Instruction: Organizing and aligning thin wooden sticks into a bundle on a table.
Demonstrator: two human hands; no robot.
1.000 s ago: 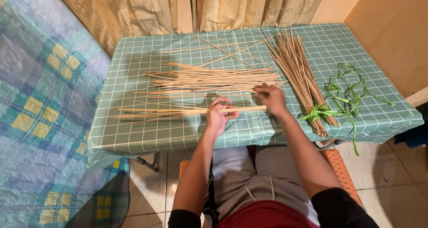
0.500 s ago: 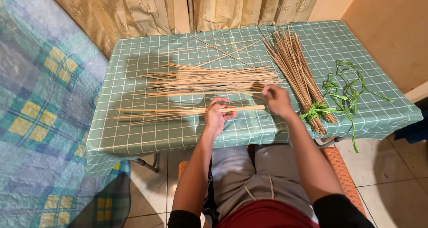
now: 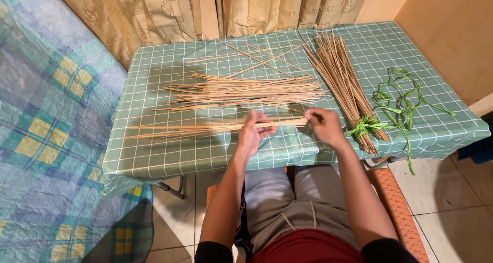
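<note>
Lying along the near edge of the green checked tablecloth [image 3: 154, 155], a small bunch of thin tan sticks [image 3: 215, 127] is clasped by the left hand [image 3: 251, 134] and apparently pinched at its end by the right hand [image 3: 323, 125], while a larger loose pile of tan sticks [image 3: 246, 90] lies unsorted beyond and one bundle tied with green ribbon [image 3: 349, 83] is finished.

Both forearms reach forward from the lap, elbows bent. The left hand [image 3: 251, 133] curls its fingers in a loose clasp, palm turned inward. The right hand [image 3: 323, 125] pinches with fingertips, wrist slightly raised.
</note>
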